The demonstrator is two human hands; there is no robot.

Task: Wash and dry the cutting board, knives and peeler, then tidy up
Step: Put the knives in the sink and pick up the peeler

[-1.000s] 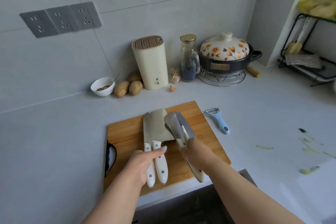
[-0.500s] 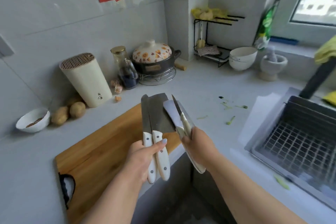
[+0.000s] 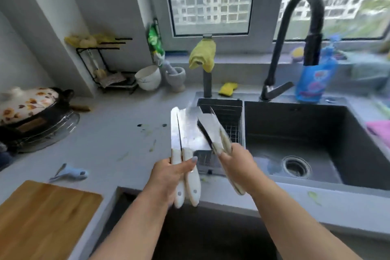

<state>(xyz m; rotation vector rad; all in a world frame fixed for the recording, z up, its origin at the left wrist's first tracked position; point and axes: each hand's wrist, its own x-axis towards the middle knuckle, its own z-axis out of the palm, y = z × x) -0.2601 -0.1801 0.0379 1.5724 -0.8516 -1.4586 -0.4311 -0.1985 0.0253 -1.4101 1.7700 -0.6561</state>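
The whole view is smeared by motion blur, so fine detail is lost; the cutting board (image 3: pixel 42 215) is cut off by the lower left edge, and the flowered pot (image 3: pixel 27 105) by the left edge. Two white-handled knives (image 3: pixel 185 139) are gripped side by side in the left hand (image 3: pixel 168 177), fingers curled round the handles, thumb laid across, blades pointing up and away. In the right hand (image 3: pixel 236 164) two more pale-handled knives (image 3: pixel 213 131) appear to be clasped, though their blades overlap and the count cannot be made sure; their handle ends are partly hidden behind the wrist. All are held above the counter edge, in front of the wire basket (image 3: pixel 228 116) at the left of the dark sink (image 3: pixel 295 124). One blue peeler (image 3: pixel 69 173) is seen lying on the counter (image 3: pixel 118 133), near the board's far corner. One black faucet (image 3: pixel 299 34) is arched over the basin.
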